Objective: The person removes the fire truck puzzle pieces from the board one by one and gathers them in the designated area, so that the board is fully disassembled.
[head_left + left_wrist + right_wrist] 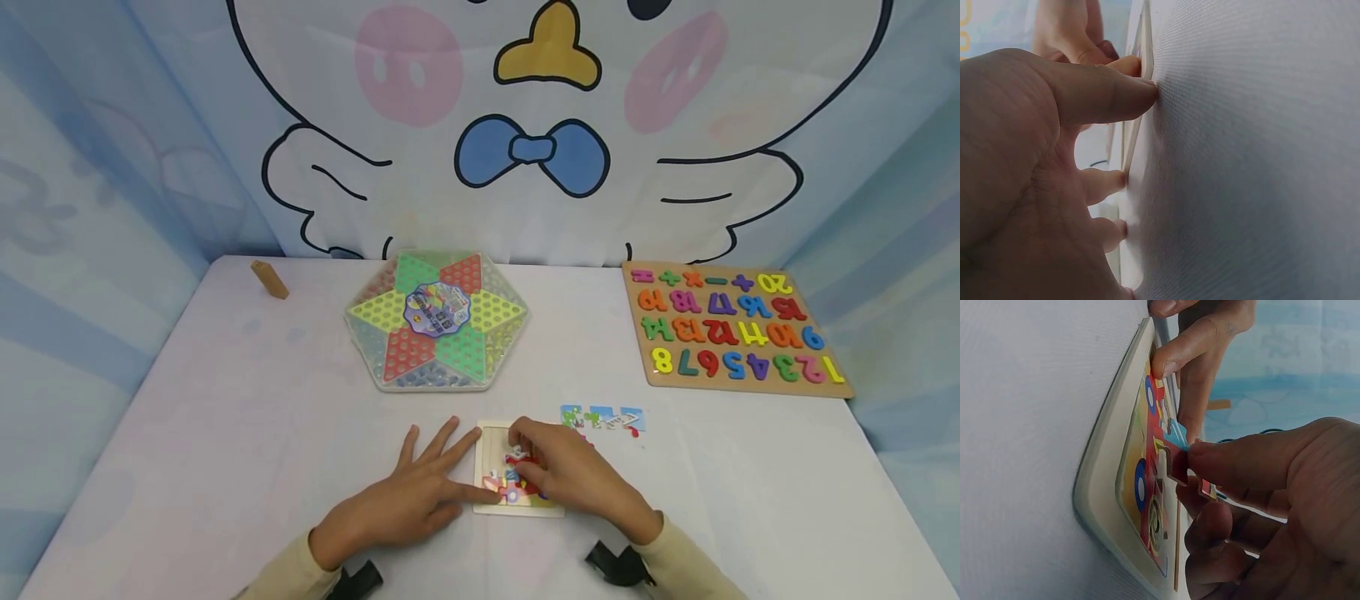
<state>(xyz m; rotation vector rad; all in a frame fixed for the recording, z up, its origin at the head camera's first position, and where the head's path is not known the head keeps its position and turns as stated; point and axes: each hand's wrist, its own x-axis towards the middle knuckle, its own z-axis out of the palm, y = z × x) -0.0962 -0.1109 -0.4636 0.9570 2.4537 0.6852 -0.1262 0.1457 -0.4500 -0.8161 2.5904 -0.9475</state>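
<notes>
A small wooden jigsaw tray [517, 511] lies on the white table, its lower part filled with colourful pieces that show blue wheels. My right hand [577, 467] is over the tray and pinches a red jigsaw piece [1177, 464] between thumb and fingers. The piece stands tilted above the fitted ones in the right wrist view. With fingers spread, my left hand [412, 500] rests at the tray's left side, one fingertip touching the pieces near the lower left corner. Loose jigsaw pieces [600, 417] lie just beyond the tray, partly behind the right hand.
A hexagonal Chinese checkers box [491, 315] sits at the table's back middle. Back right is a wooden number board [705, 333] with coloured numerals. A small wooden block [270, 280] stands back left. Printed curtains [532, 225] hang behind the table.
</notes>
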